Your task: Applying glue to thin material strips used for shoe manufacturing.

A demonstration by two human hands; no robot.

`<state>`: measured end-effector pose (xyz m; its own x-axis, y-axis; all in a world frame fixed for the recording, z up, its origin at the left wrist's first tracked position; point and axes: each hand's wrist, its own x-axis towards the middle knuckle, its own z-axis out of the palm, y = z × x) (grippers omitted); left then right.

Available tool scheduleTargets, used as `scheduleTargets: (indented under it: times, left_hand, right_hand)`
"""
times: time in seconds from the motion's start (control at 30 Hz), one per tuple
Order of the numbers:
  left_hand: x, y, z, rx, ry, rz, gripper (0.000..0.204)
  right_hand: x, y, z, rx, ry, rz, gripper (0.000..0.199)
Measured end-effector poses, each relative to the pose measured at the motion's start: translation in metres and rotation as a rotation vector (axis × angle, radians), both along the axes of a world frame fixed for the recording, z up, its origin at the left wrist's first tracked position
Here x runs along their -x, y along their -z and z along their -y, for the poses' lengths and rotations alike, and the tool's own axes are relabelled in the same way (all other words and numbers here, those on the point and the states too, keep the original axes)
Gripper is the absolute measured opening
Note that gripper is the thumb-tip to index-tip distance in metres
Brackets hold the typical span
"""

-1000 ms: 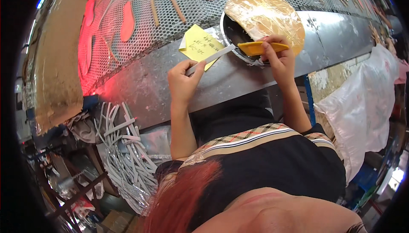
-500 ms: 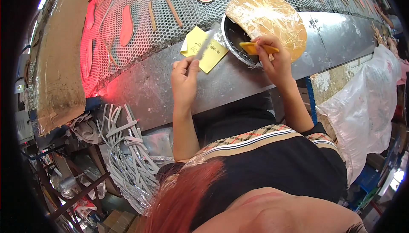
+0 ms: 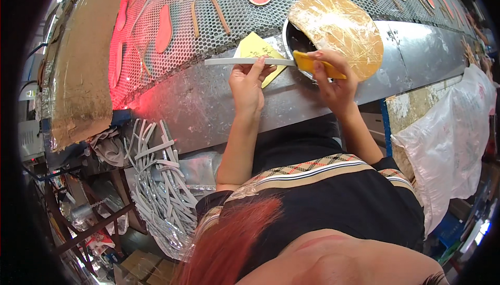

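My left hand [image 3: 247,87] pinches a flat light-grey strip [image 3: 221,62], which lies level across my fingers. The strip's right end meets the edge of a yellow flat scraper [image 3: 303,61] held in my right hand [image 3: 339,84]. Both hands are over the near side of a round bowl [image 3: 286,38] with a dark inside. A tan, tape-covered round board [image 3: 338,27] covers much of the bowl. Beneath the strip, on the metal ledge, lies a yellow paper note [image 3: 252,44] with handwriting, partly hidden by my left hand.
Beyond the metal ledge [image 3: 182,97] runs a mesh surface [image 3: 224,1] bearing pink insole shapes [image 3: 164,30] and thin brown strips [image 3: 219,13]. Cardboard [image 3: 83,66] stands at left. Many loose grey strips [image 3: 161,191] hang below the ledge; a white plastic sack [image 3: 450,139] is at right.
The grey strip has turned from slanting upward to level, and its right end now meets the scraper. My left hand has moved right in the picture. The whole view has shifted slightly.
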<state>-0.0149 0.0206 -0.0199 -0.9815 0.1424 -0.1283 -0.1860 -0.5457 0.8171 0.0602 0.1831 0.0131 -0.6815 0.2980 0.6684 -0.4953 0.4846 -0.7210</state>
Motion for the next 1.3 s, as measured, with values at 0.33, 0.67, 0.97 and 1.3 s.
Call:
scheduleTargets:
  times: [0.33, 0.67, 0.97, 1.3]
  left_hand:
    - [0.052, -0.003, 0.045, -0.154, -0.138, -0.06, 0.009]
    - [0.073, -0.064, 0.153, 0.605, -0.689, -0.496, 0.023]
    - [-0.03, 0.024, 0.207, 2.38, -0.702, 0.476, 0.036]
    - [-0.034, -0.01, 0.205, 1.944, -0.683, -0.104, 0.018]
  right_hand:
    - [-0.008, 0.014, -0.006, 0.146, 0.024, 0.166, 0.013]
    - [-0.008, 0.025, -0.02, 0.255, -0.088, 0.161, 0.021]
    - [-0.004, 0.013, -0.023, 0.098, -0.155, 0.143, 0.023]
    - [-0.008, 0.013, -0.029, 0.093, -0.149, 0.134, 0.025]
